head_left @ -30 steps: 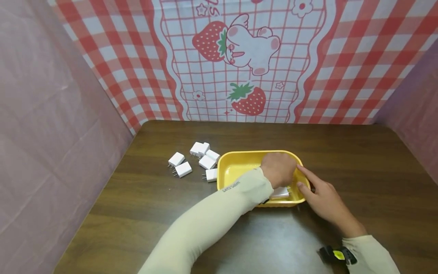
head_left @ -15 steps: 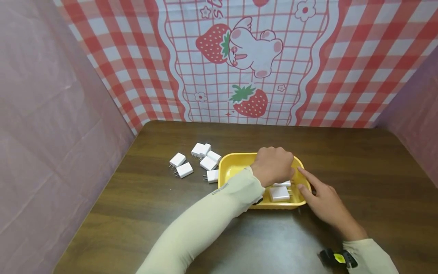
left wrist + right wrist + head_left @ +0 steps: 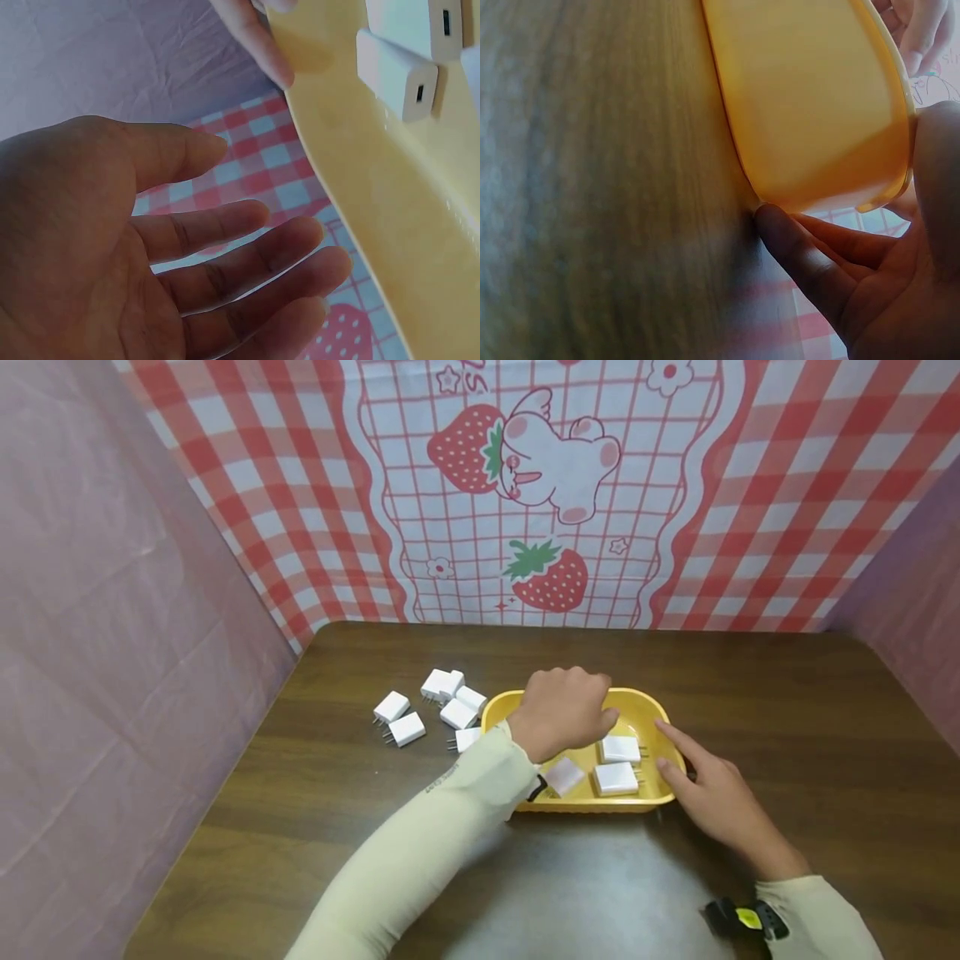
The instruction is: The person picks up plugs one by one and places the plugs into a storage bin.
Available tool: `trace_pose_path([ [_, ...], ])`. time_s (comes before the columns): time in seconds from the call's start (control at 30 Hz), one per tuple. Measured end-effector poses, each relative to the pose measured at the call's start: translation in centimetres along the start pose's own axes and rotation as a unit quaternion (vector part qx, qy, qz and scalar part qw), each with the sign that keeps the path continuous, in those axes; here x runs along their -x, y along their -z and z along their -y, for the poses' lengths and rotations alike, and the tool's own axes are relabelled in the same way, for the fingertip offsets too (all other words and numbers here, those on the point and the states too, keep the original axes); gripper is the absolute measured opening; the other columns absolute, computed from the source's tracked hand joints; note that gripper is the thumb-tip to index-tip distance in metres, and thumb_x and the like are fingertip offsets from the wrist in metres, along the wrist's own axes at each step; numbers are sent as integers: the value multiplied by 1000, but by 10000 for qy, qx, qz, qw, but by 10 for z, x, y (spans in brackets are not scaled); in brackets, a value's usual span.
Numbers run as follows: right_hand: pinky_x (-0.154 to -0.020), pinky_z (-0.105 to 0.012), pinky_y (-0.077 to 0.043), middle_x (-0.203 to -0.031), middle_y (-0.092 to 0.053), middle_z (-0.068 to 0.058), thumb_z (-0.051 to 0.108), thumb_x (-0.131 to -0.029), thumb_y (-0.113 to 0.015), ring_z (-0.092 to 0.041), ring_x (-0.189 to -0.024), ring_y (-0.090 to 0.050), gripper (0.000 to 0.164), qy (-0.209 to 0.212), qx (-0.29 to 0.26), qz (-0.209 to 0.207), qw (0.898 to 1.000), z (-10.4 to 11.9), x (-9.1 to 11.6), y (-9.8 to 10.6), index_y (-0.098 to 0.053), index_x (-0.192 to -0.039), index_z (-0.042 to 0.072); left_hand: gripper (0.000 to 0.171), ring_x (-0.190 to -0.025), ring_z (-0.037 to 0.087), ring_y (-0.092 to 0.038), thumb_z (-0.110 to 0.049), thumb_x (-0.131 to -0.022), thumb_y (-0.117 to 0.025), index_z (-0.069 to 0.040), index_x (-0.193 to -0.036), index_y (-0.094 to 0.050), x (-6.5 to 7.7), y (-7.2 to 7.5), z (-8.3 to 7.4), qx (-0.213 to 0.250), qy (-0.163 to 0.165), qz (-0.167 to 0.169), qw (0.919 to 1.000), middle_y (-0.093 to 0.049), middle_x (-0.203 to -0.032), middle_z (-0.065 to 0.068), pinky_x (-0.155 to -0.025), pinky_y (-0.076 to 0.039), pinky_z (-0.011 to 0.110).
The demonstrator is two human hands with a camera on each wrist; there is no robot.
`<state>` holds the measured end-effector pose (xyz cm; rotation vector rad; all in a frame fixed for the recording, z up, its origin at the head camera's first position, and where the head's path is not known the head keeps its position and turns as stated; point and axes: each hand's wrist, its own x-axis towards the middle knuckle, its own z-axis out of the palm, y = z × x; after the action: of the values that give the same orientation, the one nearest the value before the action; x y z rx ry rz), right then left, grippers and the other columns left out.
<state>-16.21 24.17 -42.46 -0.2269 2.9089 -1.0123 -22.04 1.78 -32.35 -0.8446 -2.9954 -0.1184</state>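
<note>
My left hand hovers over the yellow plastic box. In the left wrist view its fingers are relaxed and apart, with nothing in them. Beneath and beside it, white USB wall chargers lie in the box: one charger and another charger side by side at the right, prongs to the right, and a third charger nearer the left wrist. My right hand holds the box's right end, thumb at the rim and fingers against the outer wall.
Several more white chargers lie loose on the brown wooden table left of the box, one close against its wall. A pair of chargers sits farther left. A strawberry-print cloth hangs behind the table.
My left hand has risen and drawn left from the box's right end, uncovering the chargers there. The right hand has stayed on the box.
</note>
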Motion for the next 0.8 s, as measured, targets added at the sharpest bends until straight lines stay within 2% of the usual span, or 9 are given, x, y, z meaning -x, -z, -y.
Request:
trace_pose_path([
  [0.07, -94, -68, -41, -146, -44, -30, 35, -104, -51, -43, -114, -52, 60, 45, 4, -24, 10000, 0, -1, 0, -32, -158, 16, 27, -56, 13, -52, -44, -98, -57, -19, -99, -68, 3, 3, 7, 49, 66, -87, 9999, -56, -65, -4, -45, -43, 30],
  [0.17, -92, -66, -42, -146, -44, -30, 36, -104, -50, -41, -111, -51, 60, 37, 7, -11, 10000, 1, -1, -1, -31, -158, 17, 26, -55, 13, -51, -43, -98, -56, -20, -91, -65, 9, 6, 16, 71, 205, -236, 9995, -54, -65, -4, -44, -42, 32],
  [0.27, -93, -68, -41, -148, -41, -30, 37, -104, -49, -44, -116, -49, 61, -30, -11, 46, 10000, 0, 0, -1, -29, -159, 18, 25, -55, 13, -50, -41, -99, -55, -21, -87, -61, 14, 8, 23, 153, 359, -358, 9986, -54, -64, -4, -44, -41, 33],
  [0.4, -94, -70, -39, -150, -39, -31, 37, -105, -49, -47, -122, -47, 62, -93, -12, 95, 9999, 1, 0, -1, -27, -160, 18, 25, -56, 13, -51, -42, -99, -55, -21, -93, -65, 23, 9, 33, 337, 585, -533, 9963, -59, -69, -5, -44, -41, 33],
  [0.6, -92, -67, -41, -149, -40, -31, 38, -105, -48, -44, -117, -49, 62, -79, 33, 74, 9999, 0, -1, -1, -28, -159, 17, 27, -68, 13, -61, -42, -99, -57, -21, -108, -72, 37, 8, 53, 640, 937, -844, 9899, -71, -92, -8, -49, -44, 31],
  [0.8, -86, -60, -44, -147, -42, -31, 37, -104, -49, -41, -108, -50, 61, -17, 55, 17, 10000, 1, -2, -2, -30, -159, 16, 23, -68, 11, -59, -36, -98, -58, -20, -106, -73, 51, 4, 77, 861, 1086, -1313, 9816, -68, -87, -8, -54, -47, 31],
])
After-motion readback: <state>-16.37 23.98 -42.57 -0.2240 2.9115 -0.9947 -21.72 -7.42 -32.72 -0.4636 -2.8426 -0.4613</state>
